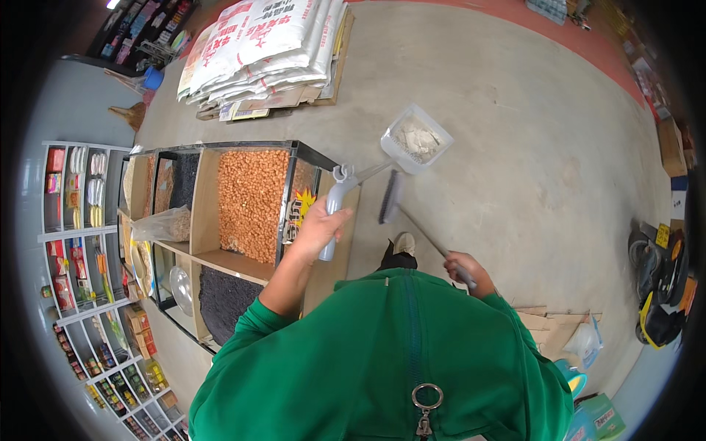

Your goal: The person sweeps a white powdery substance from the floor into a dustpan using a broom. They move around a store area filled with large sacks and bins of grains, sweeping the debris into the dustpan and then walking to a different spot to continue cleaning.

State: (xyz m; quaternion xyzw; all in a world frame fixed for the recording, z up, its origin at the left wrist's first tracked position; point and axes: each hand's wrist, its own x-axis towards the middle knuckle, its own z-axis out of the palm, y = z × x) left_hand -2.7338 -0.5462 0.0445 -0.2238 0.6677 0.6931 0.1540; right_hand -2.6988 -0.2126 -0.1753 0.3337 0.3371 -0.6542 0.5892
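Note:
My left hand (321,225) grips the grey handle of a long-handled dustpan (388,148). The pan is pale and translucent, and pale powdery debris (418,138) lies in it. In my right hand (468,271) is the stick of a broom (390,197) with a grey head and dark bristles. The broom head is just below the pan in the view, apart from it, over the concrete floor (524,165). My shoe (405,243) shows beneath the broom stick.
To the left stands a divided bin (196,198) of orange-brown pellets and dark grains. White printed sacks (259,47) are stacked on a pallet ahead. Stocked shelves (88,231) line the far left. A motor scooter (659,286) and flattened cardboard (551,331) are on the right.

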